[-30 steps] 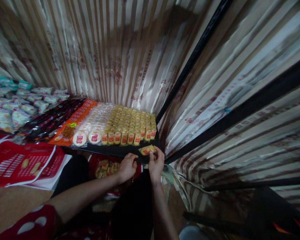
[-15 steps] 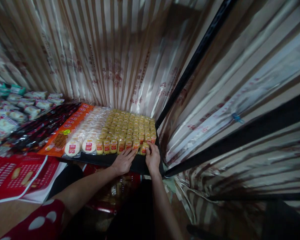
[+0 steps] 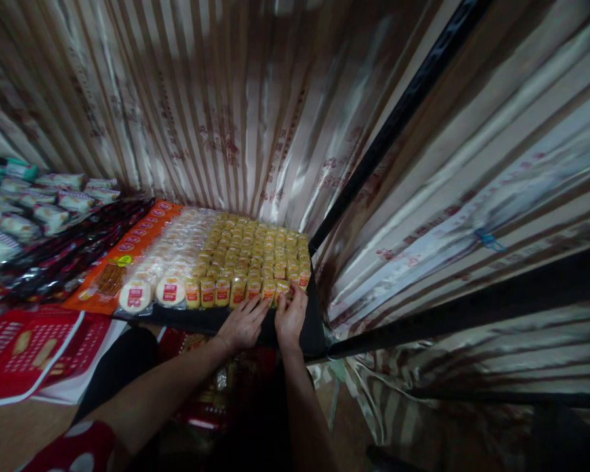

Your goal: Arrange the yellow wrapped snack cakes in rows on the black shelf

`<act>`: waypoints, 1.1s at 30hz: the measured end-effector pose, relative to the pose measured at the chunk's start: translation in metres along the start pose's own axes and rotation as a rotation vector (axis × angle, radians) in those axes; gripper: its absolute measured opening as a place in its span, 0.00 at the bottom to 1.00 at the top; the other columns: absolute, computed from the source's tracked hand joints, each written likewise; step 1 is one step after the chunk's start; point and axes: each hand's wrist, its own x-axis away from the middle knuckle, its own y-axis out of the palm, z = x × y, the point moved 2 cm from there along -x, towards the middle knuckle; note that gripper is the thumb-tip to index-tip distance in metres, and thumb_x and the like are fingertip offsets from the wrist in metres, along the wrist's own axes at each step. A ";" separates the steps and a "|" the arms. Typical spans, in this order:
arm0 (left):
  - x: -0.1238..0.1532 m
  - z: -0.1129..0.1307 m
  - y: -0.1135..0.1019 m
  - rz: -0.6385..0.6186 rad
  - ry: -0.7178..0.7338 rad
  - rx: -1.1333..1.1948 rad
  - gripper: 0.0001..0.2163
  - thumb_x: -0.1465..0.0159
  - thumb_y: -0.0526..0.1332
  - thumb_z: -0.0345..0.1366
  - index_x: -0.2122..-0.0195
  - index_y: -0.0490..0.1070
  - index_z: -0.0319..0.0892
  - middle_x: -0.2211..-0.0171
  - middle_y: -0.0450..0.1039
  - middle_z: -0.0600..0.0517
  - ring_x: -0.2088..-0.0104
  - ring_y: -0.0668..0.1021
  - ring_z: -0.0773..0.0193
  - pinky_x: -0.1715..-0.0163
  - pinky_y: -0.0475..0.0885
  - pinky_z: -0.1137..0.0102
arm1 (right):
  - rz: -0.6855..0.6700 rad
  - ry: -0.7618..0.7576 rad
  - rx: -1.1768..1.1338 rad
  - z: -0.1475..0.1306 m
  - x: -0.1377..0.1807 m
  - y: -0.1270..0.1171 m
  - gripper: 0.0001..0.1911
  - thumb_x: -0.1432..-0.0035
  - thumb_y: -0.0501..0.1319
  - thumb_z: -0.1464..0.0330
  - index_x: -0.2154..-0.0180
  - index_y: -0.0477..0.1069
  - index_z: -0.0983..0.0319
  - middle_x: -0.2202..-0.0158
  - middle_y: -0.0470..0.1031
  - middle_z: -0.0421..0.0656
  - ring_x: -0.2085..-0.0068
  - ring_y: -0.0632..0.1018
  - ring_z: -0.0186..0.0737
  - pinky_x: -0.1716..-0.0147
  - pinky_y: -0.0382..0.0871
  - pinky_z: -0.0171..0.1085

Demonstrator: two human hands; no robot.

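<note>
Rows of small yellow wrapped cakes with red labels fill the right part of a dark shelf. My right hand rests at the front row, fingers spread over one yellow packet that stands in line. My left hand lies flat beside it on the shelf's bare front strip, fingers stretched toward the packets at the row's front. Round white cakes with red labels sit to the left of the yellow ones.
An orange box and dark packets lie further left, then pale wrapped snacks. A red basket stands at lower left. Striped curtain hangs behind; black frame bars cross on the right.
My right hand carried a yellow packet from the shelf's front edge up into the front row. My left hand came up from the shelf's edge and flattened beside it.
</note>
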 end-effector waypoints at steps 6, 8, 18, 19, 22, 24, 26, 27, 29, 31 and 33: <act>0.001 0.000 0.003 0.030 0.006 -0.008 0.23 0.37 0.50 0.33 0.41 0.59 0.36 0.37 0.54 0.49 0.38 0.57 0.52 0.43 0.55 0.60 | -0.007 -0.014 0.113 0.008 0.017 0.001 0.14 0.40 0.50 0.64 0.55 0.66 0.63 0.54 0.69 0.51 0.51 0.70 0.45 0.54 0.68 0.45; 0.001 0.000 0.003 0.036 0.005 -0.007 0.23 0.37 0.50 0.33 0.40 0.59 0.36 0.37 0.54 0.49 0.38 0.57 0.52 0.43 0.54 0.61 | -0.021 -0.056 0.145 0.010 0.020 0.003 0.14 0.39 0.50 0.65 0.56 0.67 0.63 0.54 0.69 0.51 0.49 0.69 0.45 0.50 0.65 0.46; 0.001 0.000 0.007 0.069 0.014 -0.041 0.22 0.37 0.50 0.34 0.41 0.60 0.36 0.37 0.55 0.48 0.38 0.57 0.54 0.43 0.55 0.61 | -0.046 -0.073 0.275 0.011 0.016 0.004 0.15 0.39 0.51 0.65 0.54 0.69 0.62 0.57 0.70 0.50 0.54 0.69 0.46 0.53 0.64 0.45; 0.002 0.000 0.008 0.076 0.011 -0.044 0.22 0.36 0.49 0.34 0.41 0.60 0.36 0.37 0.55 0.47 0.38 0.57 0.54 0.44 0.55 0.61 | -0.044 -0.062 0.278 0.010 0.015 0.005 0.15 0.40 0.51 0.65 0.54 0.69 0.63 0.58 0.70 0.50 0.55 0.69 0.45 0.54 0.65 0.44; 0.002 0.000 0.011 0.088 0.005 -0.048 0.23 0.36 0.49 0.35 0.40 0.58 0.36 0.37 0.55 0.47 0.38 0.57 0.54 0.43 0.55 0.62 | -0.044 -0.034 0.263 0.010 0.012 0.009 0.15 0.40 0.50 0.66 0.54 0.68 0.63 0.58 0.68 0.51 0.58 0.70 0.45 0.56 0.65 0.44; 0.002 0.000 0.011 0.084 0.007 -0.052 0.23 0.36 0.49 0.35 0.40 0.57 0.35 0.37 0.55 0.47 0.38 0.57 0.54 0.43 0.54 0.62 | -0.040 -0.033 0.263 0.010 0.010 0.012 0.15 0.40 0.50 0.66 0.55 0.68 0.63 0.58 0.68 0.50 0.58 0.69 0.45 0.56 0.65 0.44; 0.001 0.000 0.011 0.072 0.011 -0.059 0.24 0.36 0.48 0.34 0.39 0.56 0.35 0.37 0.53 0.46 0.37 0.56 0.54 0.43 0.54 0.62 | -0.032 -0.037 0.273 0.010 0.009 0.014 0.14 0.40 0.50 0.66 0.55 0.67 0.62 0.58 0.68 0.50 0.57 0.69 0.46 0.56 0.65 0.44; 0.001 0.001 0.010 0.065 0.013 -0.063 0.24 0.36 0.48 0.34 0.39 0.56 0.35 0.36 0.53 0.46 0.37 0.56 0.54 0.43 0.54 0.61 | -0.029 -0.037 0.277 0.010 0.009 0.014 0.14 0.40 0.50 0.66 0.55 0.67 0.62 0.58 0.68 0.50 0.56 0.69 0.47 0.56 0.65 0.44; 0.001 0.001 0.009 0.053 0.016 -0.067 0.24 0.37 0.47 0.33 0.39 0.55 0.34 0.36 0.53 0.45 0.37 0.55 0.54 0.43 0.54 0.61 | -0.029 -0.035 0.283 0.010 0.008 0.015 0.14 0.40 0.50 0.66 0.55 0.67 0.63 0.59 0.69 0.50 0.56 0.69 0.47 0.56 0.64 0.44; 0.000 0.002 0.008 0.060 0.015 -0.062 0.24 0.36 0.47 0.33 0.39 0.55 0.34 0.37 0.54 0.46 0.37 0.55 0.55 0.43 0.54 0.62 | -0.033 -0.037 0.297 0.008 0.008 0.015 0.14 0.40 0.50 0.66 0.55 0.67 0.63 0.59 0.69 0.50 0.56 0.69 0.47 0.55 0.64 0.44; 0.001 0.001 0.008 0.080 0.010 -0.055 0.24 0.36 0.47 0.33 0.39 0.56 0.34 0.37 0.55 0.46 0.37 0.55 0.55 0.43 0.54 0.62 | -0.037 -0.034 0.324 0.007 0.007 0.015 0.14 0.40 0.50 0.67 0.56 0.68 0.62 0.58 0.69 0.51 0.55 0.68 0.47 0.55 0.63 0.43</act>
